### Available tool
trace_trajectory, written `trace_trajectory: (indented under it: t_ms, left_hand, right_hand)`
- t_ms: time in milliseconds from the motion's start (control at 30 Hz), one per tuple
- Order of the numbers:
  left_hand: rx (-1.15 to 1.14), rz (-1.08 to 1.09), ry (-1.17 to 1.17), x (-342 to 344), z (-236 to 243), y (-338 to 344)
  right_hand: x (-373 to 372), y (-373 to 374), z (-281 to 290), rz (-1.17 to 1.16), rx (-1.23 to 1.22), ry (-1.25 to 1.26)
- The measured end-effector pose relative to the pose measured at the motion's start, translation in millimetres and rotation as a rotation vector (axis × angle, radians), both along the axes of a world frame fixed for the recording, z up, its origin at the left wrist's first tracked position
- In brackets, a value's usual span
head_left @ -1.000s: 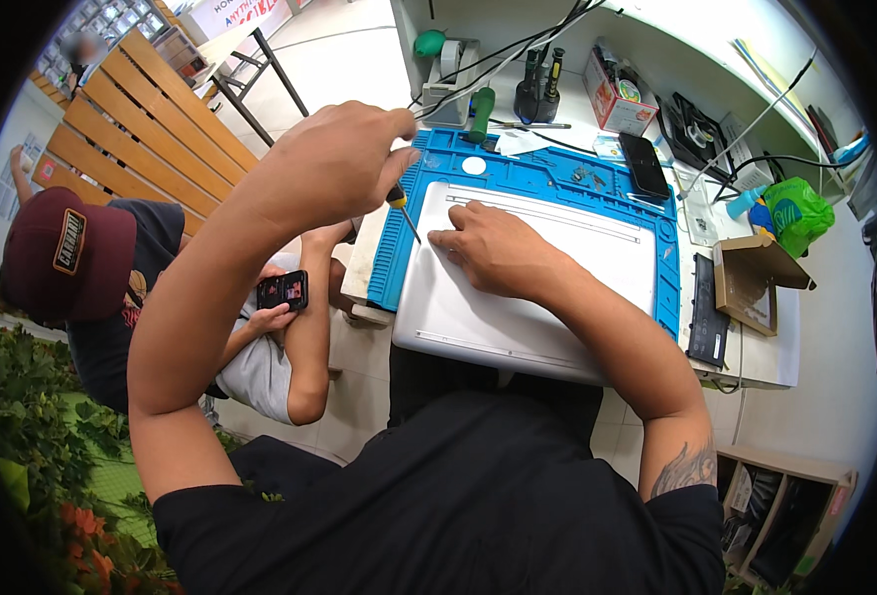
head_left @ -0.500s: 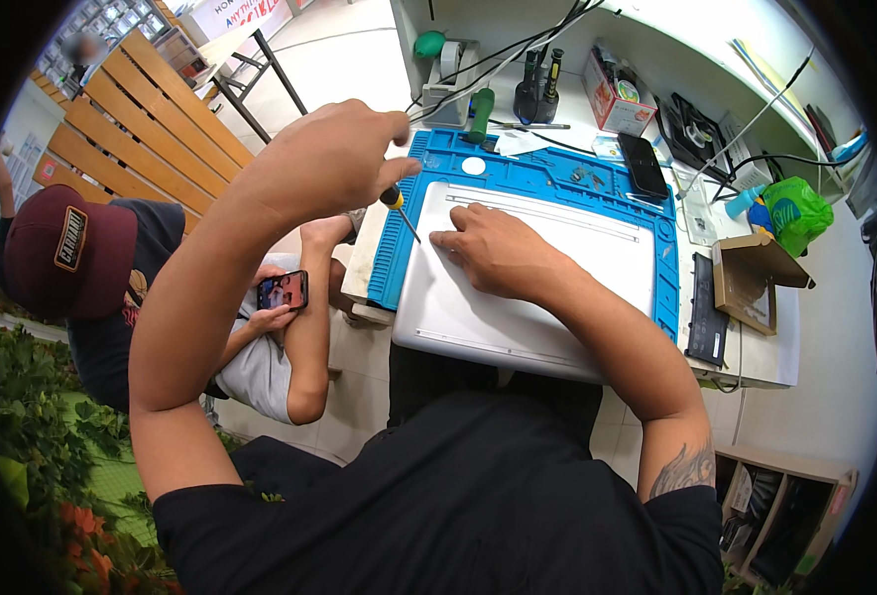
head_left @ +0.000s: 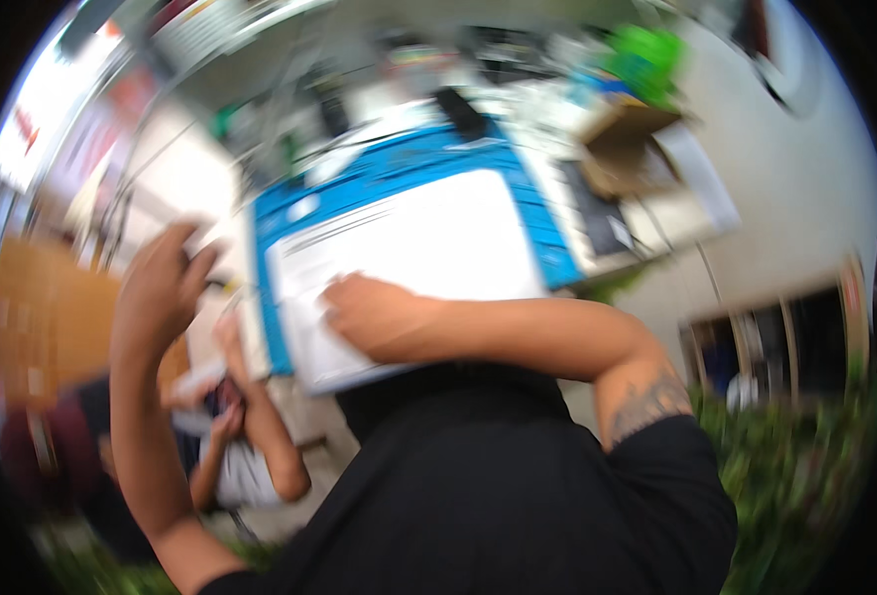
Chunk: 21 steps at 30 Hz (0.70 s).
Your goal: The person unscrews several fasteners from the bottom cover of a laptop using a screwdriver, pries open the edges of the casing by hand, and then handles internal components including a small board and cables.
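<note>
Both hands read through blur: right hand (head_left: 374,315) flat at frame centre, pinning white panel (head_left: 409,268) on blue mat (head_left: 409,169); left hand (head_left: 156,288) raised at left, grip I cannot tell.

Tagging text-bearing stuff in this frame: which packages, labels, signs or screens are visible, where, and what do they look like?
Cardboard box: right of the blue mat, brown, open, blurred.
Green bag: top right, bright green, crumpled.
Phone: beyond the mat, dark slab, screen off.
Wall signs: top left, white with red patches, too blurred to make out.
White device: on the mat under the right hand, no screen showing.
</note>
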<state>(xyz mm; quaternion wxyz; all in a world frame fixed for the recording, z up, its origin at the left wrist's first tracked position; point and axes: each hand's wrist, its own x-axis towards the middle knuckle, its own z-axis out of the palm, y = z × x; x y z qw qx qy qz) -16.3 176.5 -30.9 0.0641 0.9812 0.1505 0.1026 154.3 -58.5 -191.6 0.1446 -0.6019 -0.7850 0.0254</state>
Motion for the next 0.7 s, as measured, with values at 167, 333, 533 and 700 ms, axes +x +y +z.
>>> trace_trajectory:
  t_ms: [167,333,533,700]
  left_hand:
    - [-0.034,-0.052,-0.08,-2.1,-6.7,-4.8]
    - [0.026,0.112,-0.567,-8.9,-59.8,-6.7]
    - [-0.059,-0.029,-0.666,-22.2,-81.4,-22.8]
    - [-0.414,0.027,-0.714,-15.4,-87.3,-28.5]
  right_hand:
    - [-31.9,-34.2,-17.8,-0.149,0.197,-0.038]
    - [-43.3,-58.3,-31.2,-0.222,0.171,0.014]
    - [-39.2,-92.1,-44.1,-0.167,0.184,0.036]
    - [-41.0,-97.7,-47.3,-0.171,0.146,0.105]
